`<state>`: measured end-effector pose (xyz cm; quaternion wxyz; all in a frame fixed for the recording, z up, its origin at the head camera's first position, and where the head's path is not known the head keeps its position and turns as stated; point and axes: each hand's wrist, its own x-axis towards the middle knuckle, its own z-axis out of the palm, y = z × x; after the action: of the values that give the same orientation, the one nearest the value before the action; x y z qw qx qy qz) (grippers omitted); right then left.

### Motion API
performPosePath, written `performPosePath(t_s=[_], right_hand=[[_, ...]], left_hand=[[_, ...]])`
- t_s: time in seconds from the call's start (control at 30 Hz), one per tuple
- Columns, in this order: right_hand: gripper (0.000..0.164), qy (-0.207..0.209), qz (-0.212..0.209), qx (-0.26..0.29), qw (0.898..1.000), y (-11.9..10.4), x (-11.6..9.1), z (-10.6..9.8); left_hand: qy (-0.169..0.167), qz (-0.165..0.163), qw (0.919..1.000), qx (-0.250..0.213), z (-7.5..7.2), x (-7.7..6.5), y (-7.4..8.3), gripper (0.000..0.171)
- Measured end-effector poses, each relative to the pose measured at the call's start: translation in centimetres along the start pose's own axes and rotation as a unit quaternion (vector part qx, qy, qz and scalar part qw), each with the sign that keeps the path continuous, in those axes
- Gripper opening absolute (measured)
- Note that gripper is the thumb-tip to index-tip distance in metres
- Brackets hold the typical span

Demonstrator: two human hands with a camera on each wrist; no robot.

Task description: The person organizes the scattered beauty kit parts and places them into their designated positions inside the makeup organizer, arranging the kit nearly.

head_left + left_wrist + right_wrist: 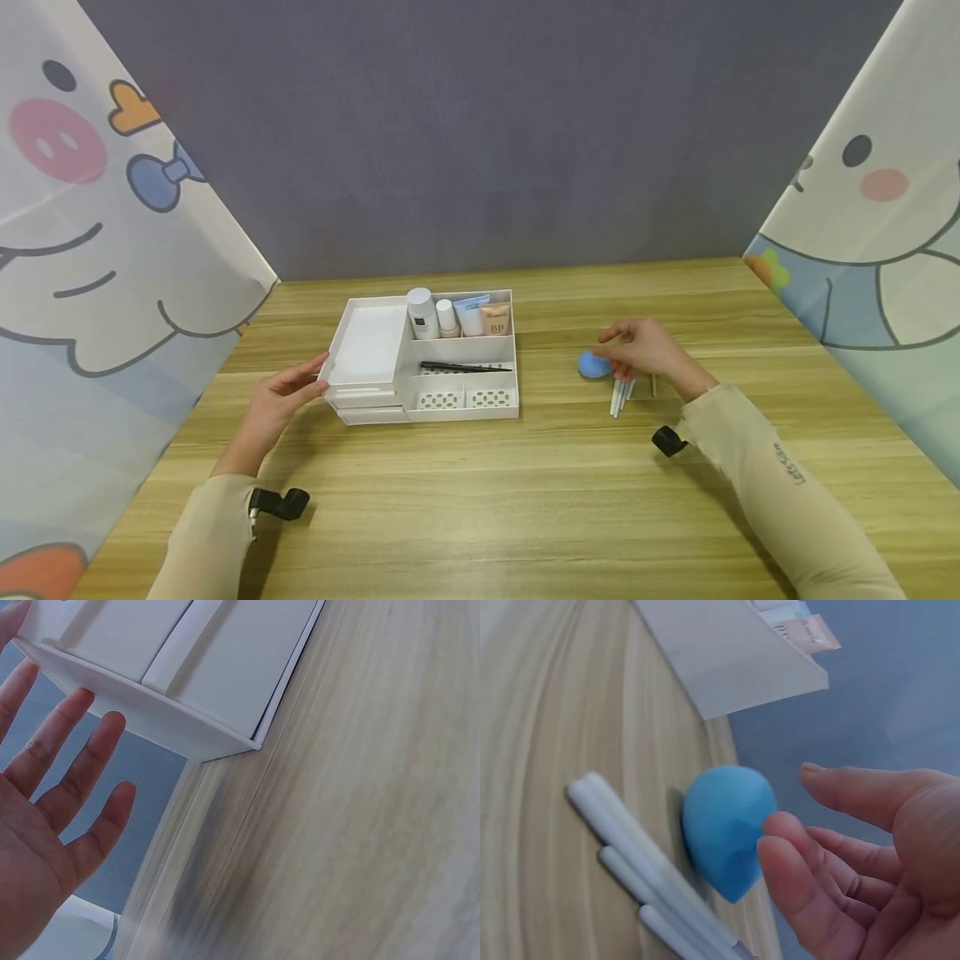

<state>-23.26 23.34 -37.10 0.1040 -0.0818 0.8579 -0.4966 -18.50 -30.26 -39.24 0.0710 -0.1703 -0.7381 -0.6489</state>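
A white drawer organizer (pixel 369 343) stands on the table, left of centre in the head view. My left hand (pixel 276 408) is at its left front corner; in the left wrist view the fingers (pixel 86 769) are extended, with some tips against the side wall. At the right, a blue teardrop makeup sponge (pixel 724 817) lies on the table. My right hand (pixel 647 346) is just over it, thumb and fingers apart and not closed round it; a fingertip overlaps the sponge in the right wrist view. Several slim white sticks (pixel 652 862) with metal near one end lie beside the sponge.
Bottles (pixel 422 315) and tubes (pixel 495 318) stand in the organizer's back compartment. A black pen-like stick (pixel 457 367) lies in the middle one. A tan stick (pixel 653 385) is partly seen near my right wrist. A grey panel (pixel 480 150) stands behind the table.
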Motion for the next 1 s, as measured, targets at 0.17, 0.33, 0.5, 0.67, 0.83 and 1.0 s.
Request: performPosePath(t_s=[0.17, 0.33, 0.5, 0.67, 0.83, 1.0], right_hand=[[0.047, -0.019, 0.021, -0.044, 0.999, 0.5, 0.3, 0.5], [0.045, -0.024, 0.012, -0.084, 0.996, 0.7, 0.5, 1.0], [0.042, -0.014, 0.005, -0.1, 0.995, 0.4, 0.7, 1.3], [0.04, -0.01, 0.002, -0.106, 0.994, 0.3, 0.8, 1.5], [0.039, 0.005, -0.018, -0.105, 0.994, 0.4, 0.7, 1.6], [0.035, 0.018, -0.054, -0.101, 0.993, 0.2, 0.6, 1.7]], left_hand=[[0.004, -0.008, 0.9999, 0.01, 0.0, 0.0, 0.1, 0.043], [0.003, -0.015, 0.9998, 0.015, 0.0, 0.0, 0.1, 0.043], [0.003, -0.017, 0.9998, 0.014, 0.0, 0.0, 0.2, 0.043], [0.005, -0.02, 0.9997, 0.016, 0.0, 0.0, 0.2, 0.043], [0.008, -0.03, 0.9994, 0.017, 0.0, -0.1, 0.2, 0.043], [0.01, -0.035, 0.9992, 0.017, 0.0, -0.1, 0.2, 0.043]])
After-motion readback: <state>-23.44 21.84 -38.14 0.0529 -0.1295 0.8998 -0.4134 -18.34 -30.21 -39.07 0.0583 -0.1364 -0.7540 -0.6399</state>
